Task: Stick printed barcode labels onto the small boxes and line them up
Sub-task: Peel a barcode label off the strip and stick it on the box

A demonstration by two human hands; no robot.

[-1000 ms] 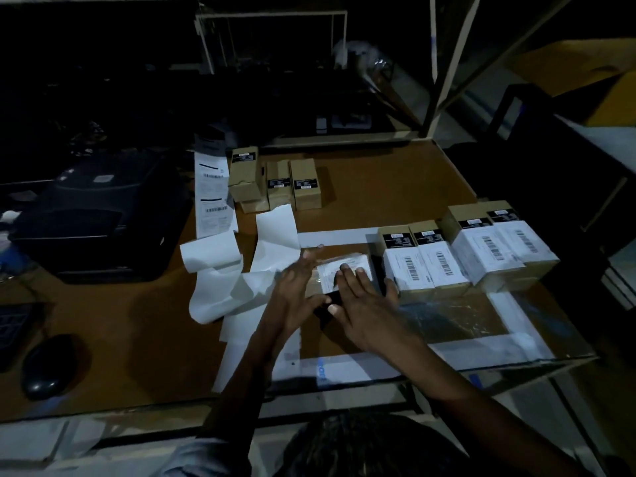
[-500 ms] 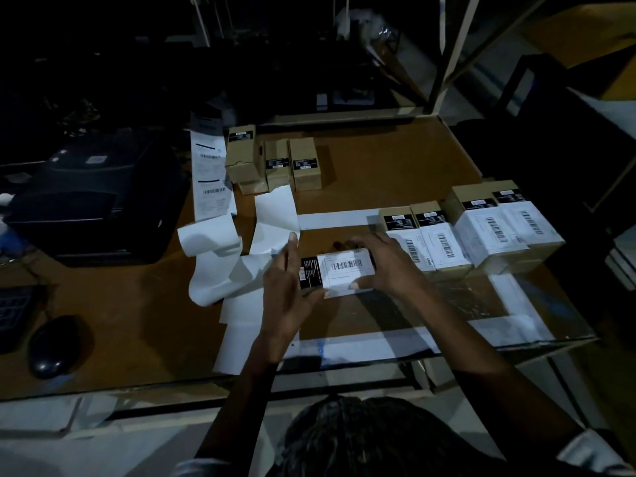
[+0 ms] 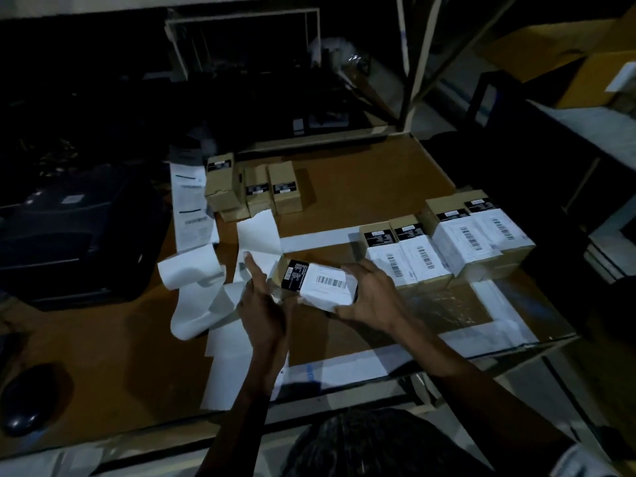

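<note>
Basically, both hands held one small labelled box (image 3: 318, 282) in the air just above the desk (image 3: 361, 187), near the left end of the row of labelled boxes (image 3: 444, 242). The right hand (image 3: 373, 296) had its fingers curled round the box's right end, gripping it. The left hand (image 3: 263, 304) was against the box's left end with the index finger sticking up straight; whether its other fingers actually clasped the box couldn't be told from this angle. The barcode label (image 3: 327, 280) faced up and wrapped over the near edge.

Unlabelled brown boxes (image 3: 254, 187) sat well apart at the back, beside the printed label strip (image 3: 192, 208). Curled backing paper (image 3: 192, 270) lay just left of the hands, a label printer (image 3: 69, 228) further left.

Risks, as judged: the label's wrapped edge might lift if not pressed flat; setting the box down crooked would break the row; a loose left-hand hold could let the box tip or drop; the backing paper could get dragged under it.
</note>
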